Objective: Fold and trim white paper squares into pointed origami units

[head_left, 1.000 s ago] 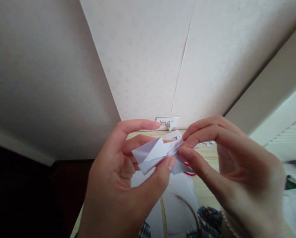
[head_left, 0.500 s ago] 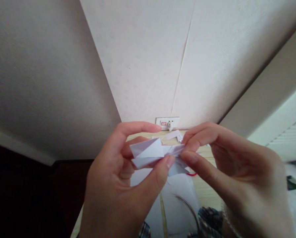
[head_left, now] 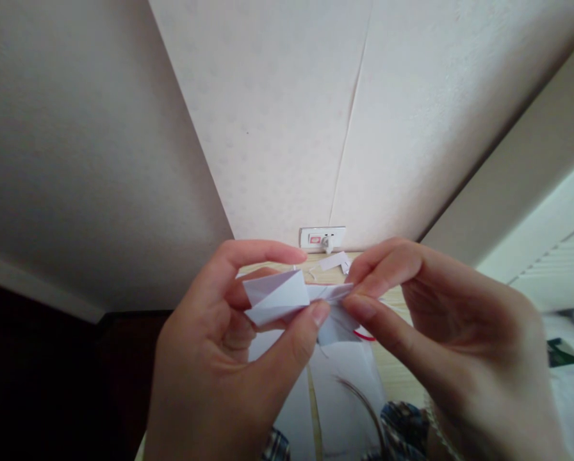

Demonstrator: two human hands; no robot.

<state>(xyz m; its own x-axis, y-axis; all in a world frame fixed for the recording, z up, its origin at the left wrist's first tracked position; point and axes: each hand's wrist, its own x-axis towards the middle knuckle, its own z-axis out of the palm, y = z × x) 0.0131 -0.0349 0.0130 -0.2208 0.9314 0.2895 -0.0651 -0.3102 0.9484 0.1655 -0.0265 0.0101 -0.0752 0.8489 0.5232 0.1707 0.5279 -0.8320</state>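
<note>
Between my two hands is a small piece of folded white paper (head_left: 280,296) with several pointed flaps. My left hand (head_left: 234,358) grips its left part, thumb pressed on the near side and the index finger raised above it. With thumb and fingertips, my right hand (head_left: 426,320) pinches the paper's right edge. A lower flap hangs under the pinch, partly behind my right thumb. Beneath my hands, white sheets (head_left: 344,397) lie on the light wooden table (head_left: 400,358).
A white wall socket (head_left: 321,237) with a plug in it sits on the wall just behind the table. Near it lies a white paper strip (head_left: 334,260). A red curved item (head_left: 364,335) shows under the paper. On the right is a whitish surface with a dark green patch (head_left: 563,352).
Both hands and the folded paper have shifted slightly left in view. The gap between the paper's left flaps looks narrower. Both hands keep their grip.
</note>
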